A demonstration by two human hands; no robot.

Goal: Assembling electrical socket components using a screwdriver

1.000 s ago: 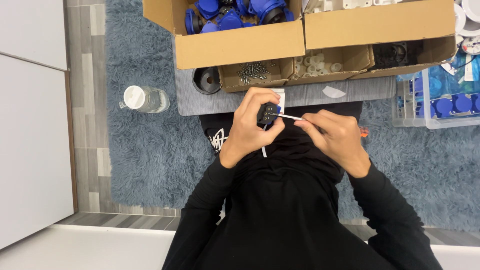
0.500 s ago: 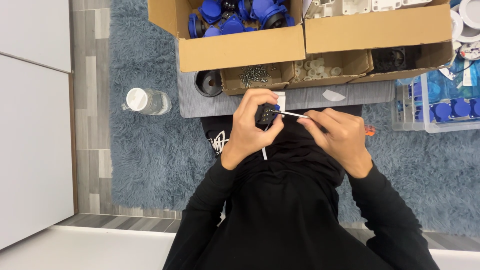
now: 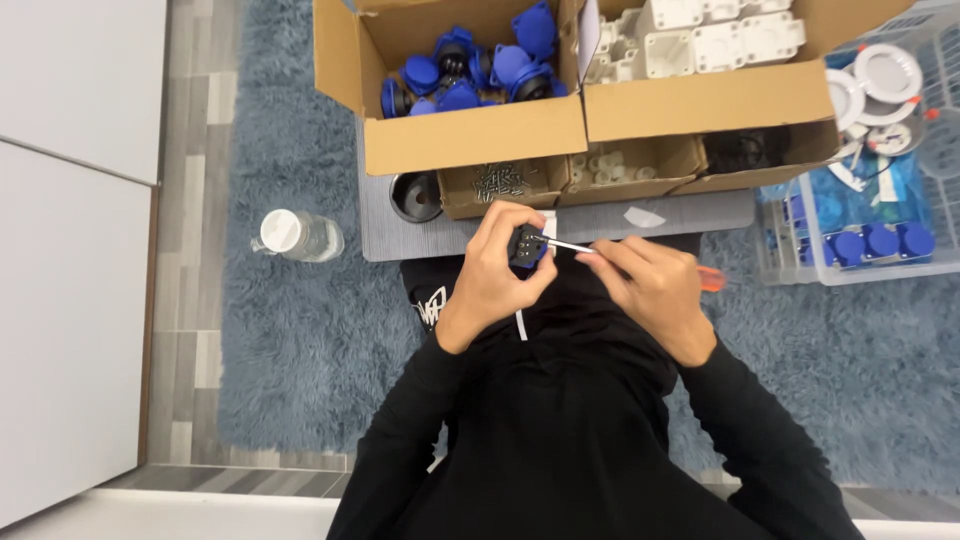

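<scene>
My left hand (image 3: pixel 493 272) grips a small black and blue socket part (image 3: pixel 526 246) in front of my chest. My right hand (image 3: pixel 648 286) holds a screwdriver (image 3: pixel 572 246) with an orange handle end (image 3: pixel 711 281); its metal shaft points left and its tip touches the part. Both arms are in black sleeves. Just beyond the hands lies a grey mat (image 3: pixel 600 216) with small open cardboard trays, one holding several dark screws (image 3: pixel 499 182) and one holding pale small pieces (image 3: pixel 606 165).
A cardboard box of blue socket parts (image 3: pixel 470 75) and a box of white housings (image 3: pixel 705 40) stand at the top. A clear bin (image 3: pixel 850 235) with blue and white parts is at the right. A water bottle (image 3: pixel 300 236) lies on the blue-grey rug at left. A black cup (image 3: pixel 414 195) sits on the mat.
The hands hold the same grip on the part and screwdriver; the view has shifted slightly, with the boxes appearing a little lower and to the right.
</scene>
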